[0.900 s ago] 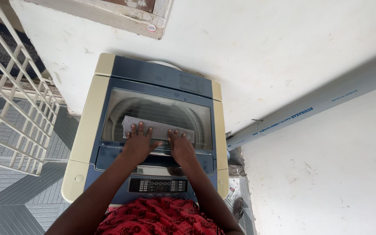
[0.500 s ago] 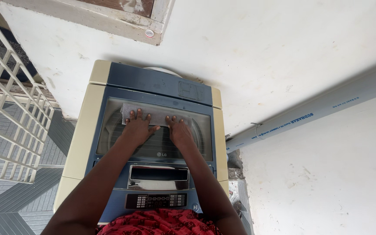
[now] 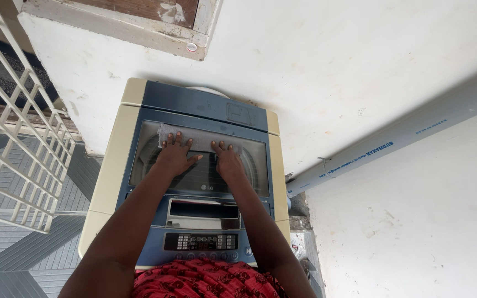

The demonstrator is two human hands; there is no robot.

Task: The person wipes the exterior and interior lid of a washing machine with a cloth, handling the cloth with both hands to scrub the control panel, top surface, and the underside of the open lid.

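A top-loading washing machine [image 3: 111, 165] with cream sides and a blue top stands against the white wall. A grey cloth [image 3: 197, 142] lies flat across the far part of its clear lid [image 3: 200, 176]. My left hand [image 3: 175, 156] presses on the cloth's left half with fingers spread. My right hand [image 3: 227, 160] presses on its right half, palm down. Both forearms reach over the control panel [image 3: 201, 241].
A white metal grille [image 3: 12, 138] stands at the left over grey patterned floor tiles [image 3: 23, 254]. A grey pipe [image 3: 393, 144] runs diagonally along the wall at the right. A window sill [image 3: 122, 27] sits above the machine.
Both hands have slid the cloth from the near part of the lid to its far edge.
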